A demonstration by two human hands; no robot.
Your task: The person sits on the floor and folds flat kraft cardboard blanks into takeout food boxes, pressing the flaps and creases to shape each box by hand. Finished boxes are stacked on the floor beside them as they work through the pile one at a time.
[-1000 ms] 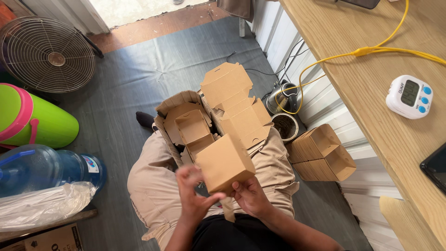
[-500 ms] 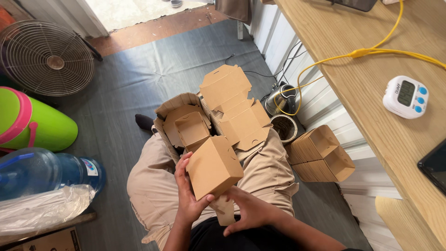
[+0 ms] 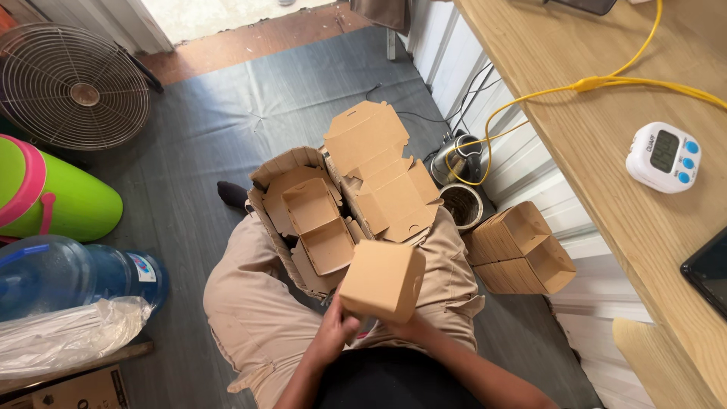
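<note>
Holding: a closed kraft cardboard box [image 3: 383, 280] is gripped between both hands at lower centre of the frame, above the person's lap.
Left hand [image 3: 333, 331]: fingers curled and pressed against the box's lower left edge.
Right hand [image 3: 413, 327]: cupped under the box's lower right side; its fingers are hidden behind the box, so their spread cannot be told.
Lap: an open cardboard carton [image 3: 291, 216] rests on the beige trousers [image 3: 250, 318], just above the held box, with unfolded box blanks [image 3: 382, 182] lying over its right side.
Right of frame: stacked folded boxes [image 3: 519, 250] stand on the floor beside a wooden bench [image 3: 598, 151] carrying a white digital timer [image 3: 663, 157] and a yellow cable [image 3: 606, 83].
Left of frame: a metal fan [image 3: 72, 83], a green container [image 3: 53, 201] and a blue water bottle [image 3: 68, 273].
</note>
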